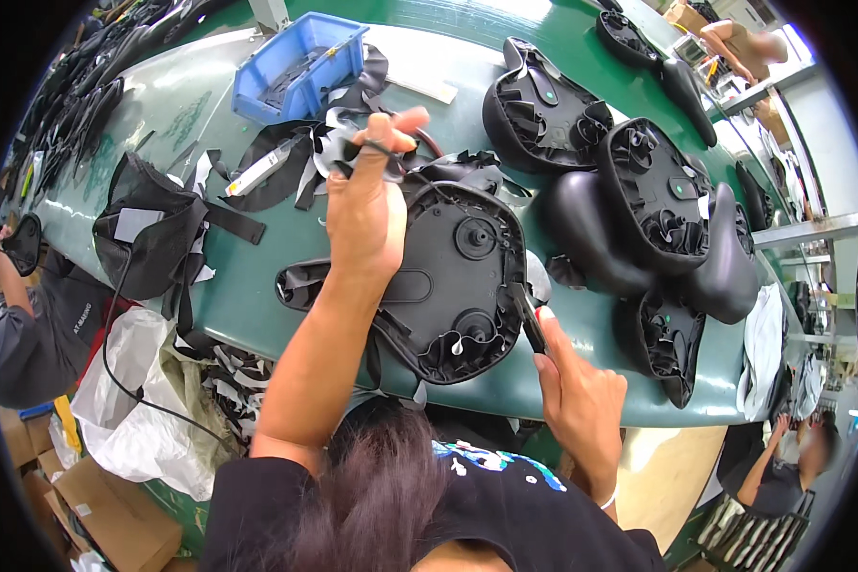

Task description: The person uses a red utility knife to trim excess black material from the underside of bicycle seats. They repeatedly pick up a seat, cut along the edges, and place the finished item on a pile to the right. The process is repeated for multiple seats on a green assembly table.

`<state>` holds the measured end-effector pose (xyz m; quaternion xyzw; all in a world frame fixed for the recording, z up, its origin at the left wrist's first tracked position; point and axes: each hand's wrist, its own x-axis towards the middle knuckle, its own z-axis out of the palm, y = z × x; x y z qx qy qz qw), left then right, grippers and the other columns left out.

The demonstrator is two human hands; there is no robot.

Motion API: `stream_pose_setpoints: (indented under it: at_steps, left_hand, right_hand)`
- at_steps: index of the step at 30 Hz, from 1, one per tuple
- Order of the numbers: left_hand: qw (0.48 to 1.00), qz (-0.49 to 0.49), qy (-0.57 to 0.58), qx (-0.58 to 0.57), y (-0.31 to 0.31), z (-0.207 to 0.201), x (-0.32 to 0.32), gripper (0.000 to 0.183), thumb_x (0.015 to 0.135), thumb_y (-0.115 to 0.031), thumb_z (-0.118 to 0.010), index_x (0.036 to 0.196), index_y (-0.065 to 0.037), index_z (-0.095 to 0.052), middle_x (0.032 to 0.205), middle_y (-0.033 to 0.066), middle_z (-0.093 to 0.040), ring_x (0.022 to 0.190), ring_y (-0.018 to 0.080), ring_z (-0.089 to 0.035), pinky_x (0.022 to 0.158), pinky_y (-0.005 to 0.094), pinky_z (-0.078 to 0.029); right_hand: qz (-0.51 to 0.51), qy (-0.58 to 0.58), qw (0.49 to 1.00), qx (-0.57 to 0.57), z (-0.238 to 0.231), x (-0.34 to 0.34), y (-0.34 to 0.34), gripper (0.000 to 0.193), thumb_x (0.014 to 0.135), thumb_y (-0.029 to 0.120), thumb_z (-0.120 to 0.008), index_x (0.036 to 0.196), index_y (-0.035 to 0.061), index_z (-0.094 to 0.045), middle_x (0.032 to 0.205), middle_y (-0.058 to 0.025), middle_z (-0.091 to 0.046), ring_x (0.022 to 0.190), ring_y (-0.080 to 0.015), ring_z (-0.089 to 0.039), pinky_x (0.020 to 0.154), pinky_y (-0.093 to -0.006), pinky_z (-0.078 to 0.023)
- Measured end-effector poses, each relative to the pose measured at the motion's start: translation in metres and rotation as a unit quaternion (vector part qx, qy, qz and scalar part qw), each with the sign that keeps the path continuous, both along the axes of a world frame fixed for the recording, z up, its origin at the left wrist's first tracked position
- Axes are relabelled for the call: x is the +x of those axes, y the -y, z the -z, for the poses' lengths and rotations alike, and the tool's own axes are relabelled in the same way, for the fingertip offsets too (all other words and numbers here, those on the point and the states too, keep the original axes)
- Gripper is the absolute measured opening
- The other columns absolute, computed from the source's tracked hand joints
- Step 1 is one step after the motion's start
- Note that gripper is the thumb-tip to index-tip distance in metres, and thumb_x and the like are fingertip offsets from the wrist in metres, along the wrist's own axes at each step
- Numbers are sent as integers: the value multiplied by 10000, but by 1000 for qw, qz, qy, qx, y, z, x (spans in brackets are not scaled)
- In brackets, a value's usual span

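A black bicycle saddle (439,296) lies underside up on the green table in front of me, its nose pointing left. My left hand (364,210) is raised over the saddle's far left side, fingers closed on a thin black strip (379,149). My right hand (582,386) grips a slim dark hand tool (530,322) with a red part near the thumb. The tool's tip is at the saddle's right rim; its exact kind is hard to make out. Gathered black cover edges show along the saddle's near rim.
A blue bin (300,71) with dark pieces stands at the far left, near a white marker-like tube (257,173). Several saddles (653,195) are heaped at the right. A black fabric bundle (148,224) lies left, above a white sack (129,391). Other people (33,329) work nearby.
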<state>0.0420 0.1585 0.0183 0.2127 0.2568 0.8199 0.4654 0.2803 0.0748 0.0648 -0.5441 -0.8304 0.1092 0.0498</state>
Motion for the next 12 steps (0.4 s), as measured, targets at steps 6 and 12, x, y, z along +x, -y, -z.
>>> stream_pose_setpoints:
  at_steps: [6,12]
  left_hand:
    - [764,-35,-644,27,1,8,8,454,986,-378,-439,730,-35,-592,626,52,-605,618,162,-578,667,320,-447]
    - [923,38,-383,16,-4,11,9,548,998,-451,-404,687,-36,-582,649,54,-597,637,139,-561,722,321,-456]
  right_hand:
    - [-44,-82,995,46,-6,-1,-38,439,847,132,-630,1280,181,-577,706,-151,-632,538,-303,-589,495,-372,-417]
    - [-61,59,994,72,13,-12,-47,472,843,167,-643,1307,178,-557,745,-160,-657,550,-312,-613,488,-375,-439]
